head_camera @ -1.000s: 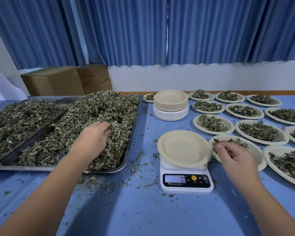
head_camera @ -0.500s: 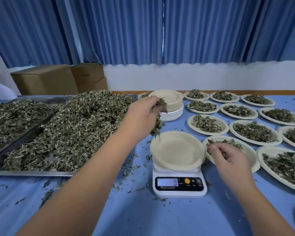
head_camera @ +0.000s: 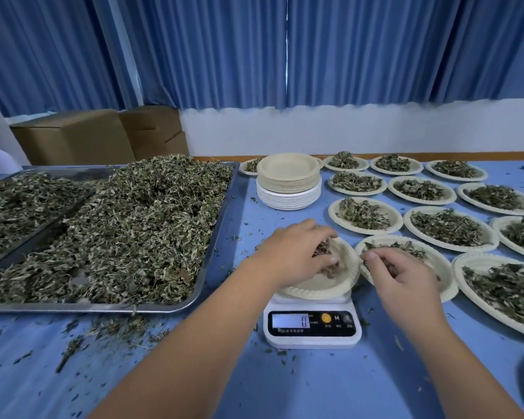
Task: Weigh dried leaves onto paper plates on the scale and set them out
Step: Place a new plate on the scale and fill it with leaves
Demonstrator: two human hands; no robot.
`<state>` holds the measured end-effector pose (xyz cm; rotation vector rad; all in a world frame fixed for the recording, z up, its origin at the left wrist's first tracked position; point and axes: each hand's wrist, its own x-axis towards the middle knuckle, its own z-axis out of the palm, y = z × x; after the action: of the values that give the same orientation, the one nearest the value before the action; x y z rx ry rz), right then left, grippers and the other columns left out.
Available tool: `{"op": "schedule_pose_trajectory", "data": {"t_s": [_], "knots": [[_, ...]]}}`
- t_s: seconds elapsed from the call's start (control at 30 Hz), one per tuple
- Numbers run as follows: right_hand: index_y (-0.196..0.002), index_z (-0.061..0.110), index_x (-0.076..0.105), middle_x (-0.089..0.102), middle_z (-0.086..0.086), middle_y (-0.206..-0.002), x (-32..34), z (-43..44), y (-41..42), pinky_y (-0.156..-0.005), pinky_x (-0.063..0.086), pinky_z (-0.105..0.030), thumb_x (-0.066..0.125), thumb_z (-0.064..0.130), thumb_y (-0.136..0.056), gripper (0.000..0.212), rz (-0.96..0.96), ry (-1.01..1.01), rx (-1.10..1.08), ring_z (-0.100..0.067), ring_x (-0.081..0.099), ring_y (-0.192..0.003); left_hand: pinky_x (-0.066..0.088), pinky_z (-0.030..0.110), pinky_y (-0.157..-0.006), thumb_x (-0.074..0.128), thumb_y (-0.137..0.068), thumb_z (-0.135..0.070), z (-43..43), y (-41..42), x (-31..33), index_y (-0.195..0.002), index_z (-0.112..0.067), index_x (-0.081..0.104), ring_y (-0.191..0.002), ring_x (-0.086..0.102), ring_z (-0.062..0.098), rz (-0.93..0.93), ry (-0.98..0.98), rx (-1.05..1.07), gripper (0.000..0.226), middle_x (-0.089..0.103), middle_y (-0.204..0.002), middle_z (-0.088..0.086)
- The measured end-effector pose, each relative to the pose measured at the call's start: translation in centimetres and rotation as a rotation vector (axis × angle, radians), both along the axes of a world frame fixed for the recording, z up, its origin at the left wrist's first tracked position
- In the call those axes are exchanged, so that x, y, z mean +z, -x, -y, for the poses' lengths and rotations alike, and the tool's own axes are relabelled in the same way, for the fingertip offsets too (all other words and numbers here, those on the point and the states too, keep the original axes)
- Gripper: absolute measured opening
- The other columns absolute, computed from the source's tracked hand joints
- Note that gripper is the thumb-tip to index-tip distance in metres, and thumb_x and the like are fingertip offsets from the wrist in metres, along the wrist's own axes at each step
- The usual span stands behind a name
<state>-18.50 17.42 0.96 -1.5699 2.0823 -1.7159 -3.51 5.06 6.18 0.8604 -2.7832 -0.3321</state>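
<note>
- The left hand is down over the round beige paper plate. Its fingers are wrapped round a clump of dried green-brown leaves, held inside the rim. Can't tell if the clump is touching the plate.
- That plate sits on the small white digital scale, near the front of the blue worktop. The display reads 0.
- The right hand is at the scale's 3 o'clock, over a white paper plate with a thin scatter of leaves that sits just beside the beige one. Its fingers are curled, tips down among the bits. Honestly can't tell whether it's pinching any.
- At the scale's 9 o'clock there's a big shiny steel tray heaped with a pile of dried leaves.
- Further out at 9 o'clock is a second steel tray, also full of leaves.
- At 12 o'clock there's a stack of empty paper plates, beige ones on top of white ones.
- From 1 to 3 o'clock, rows of filled paper plates are laid out on the worktop, each with its own little heap.
- Loose leaf crumbs litter the worktop along the big tray's front edge and around the scale.
- Way back at 10 o'clock are brown cardboard boxes, with pleated blue curtains above them.
</note>
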Motion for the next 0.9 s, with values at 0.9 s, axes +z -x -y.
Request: {"op": "schedule_pose_trajectory", "data": {"t_s": [0.9], "knots": [[-0.076, 0.037, 0.065, 0.067, 0.018, -0.08, -0.2, 0.0, -0.1, -0.065, 0.042, -0.012, 0.059, 0.017, -0.092, 0.026, 0.061, -0.011, -0.009, -0.002, 0.058, -0.077, 0.041, 0.046, -0.095, 0.029, -0.092, -0.065, 0.3, -17.1, -2.2, -0.124, -0.026, 0.059, -0.114, 0.054, 0.031, 0.12, 0.305, 0.876, 0.058, 0.057, -0.124, 0.007]]}}
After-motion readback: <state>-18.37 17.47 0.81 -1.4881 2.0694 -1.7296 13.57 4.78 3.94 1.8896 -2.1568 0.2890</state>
